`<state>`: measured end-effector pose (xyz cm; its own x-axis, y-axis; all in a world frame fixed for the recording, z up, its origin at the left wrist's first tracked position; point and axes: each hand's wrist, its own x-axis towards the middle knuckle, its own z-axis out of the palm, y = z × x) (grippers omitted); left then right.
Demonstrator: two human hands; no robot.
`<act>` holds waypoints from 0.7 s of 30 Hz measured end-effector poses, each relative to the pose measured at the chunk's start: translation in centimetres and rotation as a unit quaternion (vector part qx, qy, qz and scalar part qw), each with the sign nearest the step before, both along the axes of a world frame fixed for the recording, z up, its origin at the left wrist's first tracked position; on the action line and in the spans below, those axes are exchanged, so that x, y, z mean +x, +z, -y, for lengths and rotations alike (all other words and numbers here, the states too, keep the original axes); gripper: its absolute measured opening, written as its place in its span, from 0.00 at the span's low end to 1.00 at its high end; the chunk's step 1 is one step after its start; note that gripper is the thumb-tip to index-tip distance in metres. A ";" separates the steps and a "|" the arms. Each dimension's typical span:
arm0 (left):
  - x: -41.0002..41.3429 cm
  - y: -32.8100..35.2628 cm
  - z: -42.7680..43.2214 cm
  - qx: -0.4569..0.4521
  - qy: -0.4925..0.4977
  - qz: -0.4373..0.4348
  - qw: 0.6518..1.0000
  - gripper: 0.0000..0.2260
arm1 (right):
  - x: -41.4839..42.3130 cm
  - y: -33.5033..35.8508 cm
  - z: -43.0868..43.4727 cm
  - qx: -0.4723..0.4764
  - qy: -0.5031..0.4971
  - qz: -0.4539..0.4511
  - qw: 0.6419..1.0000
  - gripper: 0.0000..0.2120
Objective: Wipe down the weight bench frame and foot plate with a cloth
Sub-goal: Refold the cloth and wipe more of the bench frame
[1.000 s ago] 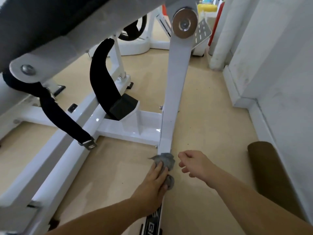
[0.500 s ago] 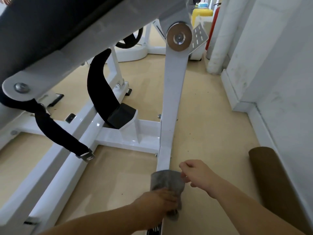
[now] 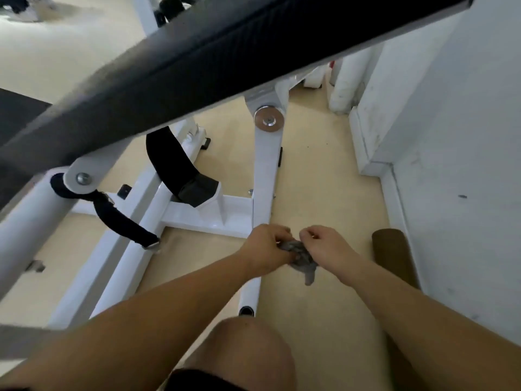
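A crumpled grey cloth [image 3: 301, 259] hangs between both hands, lifted just off the white frame. My left hand [image 3: 266, 249] grips its left part and my right hand [image 3: 328, 246] pinches its right part. Below them runs the white floor rail [image 3: 249, 294] of the bench frame. The white upright arm [image 3: 265, 170] rises from the rail to a round metal pivot disc [image 3: 268, 119]. A white cross bar [image 3: 208, 218] joins it to the long side rails [image 3: 118, 249]. The black bench pad [image 3: 225, 49] slants across the top.
Black straps [image 3: 166, 159] hang from the frame over the cross bar. A brown cylinder [image 3: 393, 255] lies on the beige floor by the white wall [image 3: 451, 165] on the right. My bare knee [image 3: 248, 354] is at the bottom, close to the rail's end.
My head has risen, so the bench pad now crosses the top. The cloth came off the rail, and my right hand closed on it beside my left hand.
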<state>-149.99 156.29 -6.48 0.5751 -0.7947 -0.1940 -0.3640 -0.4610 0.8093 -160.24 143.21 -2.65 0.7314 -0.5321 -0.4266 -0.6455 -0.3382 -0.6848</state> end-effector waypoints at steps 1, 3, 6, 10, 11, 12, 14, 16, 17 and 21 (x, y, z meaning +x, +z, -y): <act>-1.0 1.7 -0.1 0.007 0.014 -0.017 1.000 0.07 | -0.3 1.7 -0.2 0.017 -0.006 -0.037 0.999 0.15; -2.9 4.5 -1.1 0.007 0.045 -0.056 0.997 0.03 | -1.1 5.0 -1.1 0.059 -0.022 -0.092 0.994 0.17; -6.4 9.6 -2.9 -0.018 0.103 -0.161 0.981 0.08 | -2.7 10.5 -2.7 0.113 -0.065 -0.141 0.981 0.18; -10.8 18.0 -5.3 -0.046 0.184 -0.260 0.947 0.11 | -5.5 17.1 -5.3 0.169 -0.112 -0.199 0.959 0.21; -11.7 20.5 -6.0 -0.039 0.193 -0.271 0.942 0.12 | -6.2 18.9 -6.1 0.186 -0.137 -0.198 0.953 0.20; -12.4 23.1 -6.7 -0.045 0.201 -0.284 0.936 0.14 | -6.8 21.0 -7.0 0.208 -0.159 -0.184 0.947 0.18; -13.0 28.3 -8.1 -0.066 0.231 -0.348 0.906 0.16 | -7.8 25.7 -8.5 0.251 -0.201 -0.134 0.937 0.13; -12.7 34.0 -9.5 -0.083 0.296 -0.469 0.828 0.10 | -8.5 31.0 -9.7 0.273 -0.217 -0.093 0.933 0.08; -12.6 36.5 -10.4 -0.077 0.317 -0.509 0.797 0.14 | -8.7 33.8 -10.3 0.282 -0.210 -0.078 0.933 0.09; -11.9 44.8 -14.1 -0.072 0.333 -0.495 0.799 0.27 | -8.4 44.1 -12.2 0.307 -0.134 -0.054 0.941 0.14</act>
